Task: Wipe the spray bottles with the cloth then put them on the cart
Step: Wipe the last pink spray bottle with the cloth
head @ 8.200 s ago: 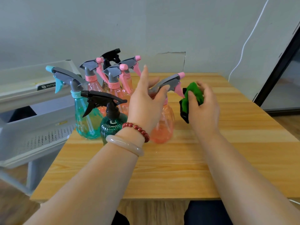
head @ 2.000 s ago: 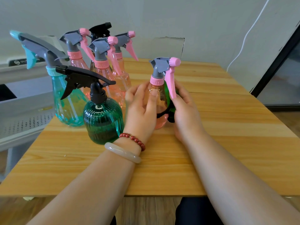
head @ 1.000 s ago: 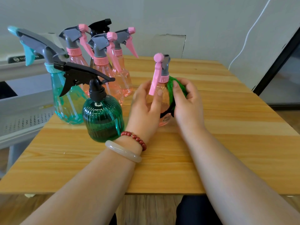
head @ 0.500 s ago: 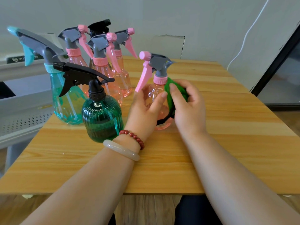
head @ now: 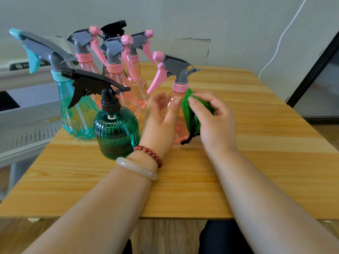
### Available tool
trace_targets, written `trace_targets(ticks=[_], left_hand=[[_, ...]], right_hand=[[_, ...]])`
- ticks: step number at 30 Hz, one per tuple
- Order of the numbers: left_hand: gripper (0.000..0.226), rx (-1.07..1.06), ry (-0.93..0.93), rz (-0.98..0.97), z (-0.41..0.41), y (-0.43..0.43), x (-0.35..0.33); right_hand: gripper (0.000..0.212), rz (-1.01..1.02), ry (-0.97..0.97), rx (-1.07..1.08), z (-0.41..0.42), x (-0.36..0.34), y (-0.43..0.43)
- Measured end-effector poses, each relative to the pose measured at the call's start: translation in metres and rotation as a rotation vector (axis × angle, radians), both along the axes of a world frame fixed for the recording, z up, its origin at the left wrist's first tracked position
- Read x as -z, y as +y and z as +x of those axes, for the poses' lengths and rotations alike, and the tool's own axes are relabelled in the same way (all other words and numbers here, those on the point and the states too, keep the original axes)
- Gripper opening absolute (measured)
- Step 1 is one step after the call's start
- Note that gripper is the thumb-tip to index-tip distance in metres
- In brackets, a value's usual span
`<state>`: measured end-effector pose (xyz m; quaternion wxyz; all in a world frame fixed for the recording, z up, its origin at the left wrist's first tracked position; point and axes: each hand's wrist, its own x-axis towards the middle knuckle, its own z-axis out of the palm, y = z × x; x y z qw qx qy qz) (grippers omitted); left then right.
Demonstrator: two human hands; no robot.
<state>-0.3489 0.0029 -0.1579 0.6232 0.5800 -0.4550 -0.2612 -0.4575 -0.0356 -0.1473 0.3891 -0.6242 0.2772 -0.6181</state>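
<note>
Wooden counter (head: 256, 162) against a pale wall (head: 183, 15), a white cable (head: 280, 37) running down the wall at right. The pink spray bottle (head: 180, 88) stands upright near the counter's middle, between the two hands; whether its base bears on the counter or hangs just above it cannot be told. The left hand (head: 161, 121) cups the bottle's left side, thumb and fingers curved loosely round the body, a fingertip on the front. The right hand (head: 214, 123) grips the bunched green cloth (head: 189, 110) and presses it to the bottle's right side just below the pink collar, with a dark edge of cloth hanging down by the base. Left of this stand the dark green ribbed bottle (head: 115, 132), just beside the left wrist, the teal bottle (head: 77, 116), and three pink bottles (head: 113, 70) and a black-topped one (head: 113, 30) behind. The grey cart (head: 27, 125) stands off the counter's left edge. Against 2.0 s ago: the nozzle then faced right, now nozzle and trigger point left toward the group, so the bottle has turned about its upright axis. The cloth has stayed on the right flank and has risen toward the neck.
</note>
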Motion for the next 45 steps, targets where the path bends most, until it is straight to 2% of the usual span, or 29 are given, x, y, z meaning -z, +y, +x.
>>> trace_targets(ticks=[2, 5, 8, 11, 15, 20, 22, 23, 26, 29, 32, 36, 40, 45], left_hand=[[0.037, 0.004, -0.005, 0.003, -0.002, 0.001, -0.001], [0.032, 0.004, -0.089, -0.007, -0.002, 0.002, 0.002], [0.042, 0.031, -0.164, 0.029, -0.001, 0.001, 0.003], [0.053, 0.031, -0.143, 0.015, -0.001, 0.0, 0.003], [0.048, 0.023, -0.142, 0.02, -0.001, -0.002, 0.003], [0.061, 0.054, -0.175, 0.018, 0.001, -0.003, 0.003], [0.063, 0.069, -0.165, 0.016, 0.001, -0.002, 0.002], [0.062, 0.076, -0.158, 0.022, 0.001, -0.002, 0.001], [0.062, 0.094, -0.165, 0.029, 0.002, -0.002, 0.001], [0.061, 0.099, -0.156, 0.023, 0.004, -0.002, 0.0], [0.052, 0.102, -0.132, 0.019, 0.004, -0.005, 0.001], [0.037, 0.127, -0.097, 0.018, 0.005, -0.004, 0.001], [0.043, 0.14, -0.077, -0.002, 0.005, -0.005, 0.002], [0.051, 0.159, -0.045, 0.013, 0.006, -0.007, 0.004]], right_hand=[[0.011, -0.081, 0.027, 0.011, -0.001, 0.001, 0.003], [0.009, 0.026, 0.01, 0.054, 0.002, 0.002, -0.001], [0.005, 0.135, -0.012, 0.069, 0.006, 0.002, -0.007], [0.005, 0.108, -0.016, 0.023, 0.004, 0.003, -0.004], [0.009, 0.105, -0.004, 0.027, 0.002, 0.003, -0.003], [0.015, 0.301, 0.036, 0.139, 0.006, 0.008, -0.014], [0.015, 0.373, -0.045, 0.163, 0.004, 0.007, -0.015], [0.014, 0.333, -0.073, 0.205, 0.001, 0.006, -0.016], [0.013, 0.044, -0.019, 0.349, -0.007, -0.008, -0.012], [0.011, -0.171, 0.019, 0.385, -0.009, -0.031, -0.007], [0.008, -0.313, 0.108, 0.365, -0.011, -0.06, -0.011], [0.008, -0.349, 0.284, 0.214, -0.005, -0.089, -0.022], [0.005, -0.271, 0.467, -0.021, 0.009, -0.084, -0.027], [0.01, -0.266, 0.35, 0.006, 0.007, -0.065, -0.029]])
